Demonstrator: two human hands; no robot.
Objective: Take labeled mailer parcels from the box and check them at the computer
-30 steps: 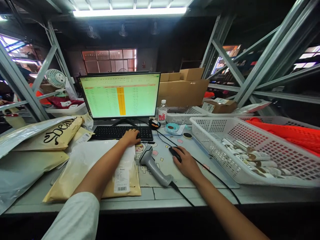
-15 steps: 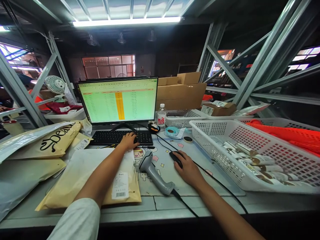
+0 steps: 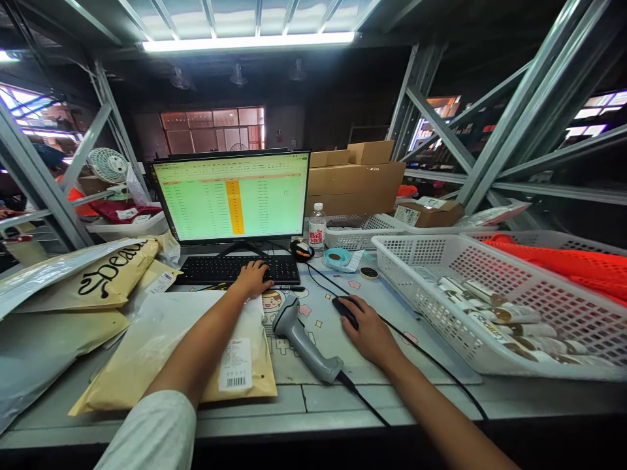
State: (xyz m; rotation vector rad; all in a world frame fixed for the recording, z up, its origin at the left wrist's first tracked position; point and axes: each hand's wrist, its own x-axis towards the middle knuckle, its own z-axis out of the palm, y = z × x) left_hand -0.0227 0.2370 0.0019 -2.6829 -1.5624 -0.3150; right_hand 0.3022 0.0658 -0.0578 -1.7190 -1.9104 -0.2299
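My left hand (image 3: 252, 278) rests on the right part of a black keyboard (image 3: 206, 269), its fingers spread over the keys. My right hand (image 3: 369, 331) is wrapped over a black computer mouse (image 3: 345, 312) on the printed desk mat (image 3: 337, 362). Between my forearms lies a grey barcode scanner (image 3: 308, 346), its head toward the keyboard. Under my left forearm is a padded mailer (image 3: 171, 326) with a barcode label. Behind the keyboard stands a lit monitor (image 3: 264, 202) showing a spreadsheet with an orange column.
Several mailers (image 3: 59, 333) are stacked at the left. On the right, a white plastic basket (image 3: 431, 326) holds several wrapped rolls. A water bottle (image 3: 317, 228), a blue tape roll (image 3: 337, 258) and a cardboard box (image 3: 353, 186) stand behind the mat. Cables cross the mat.
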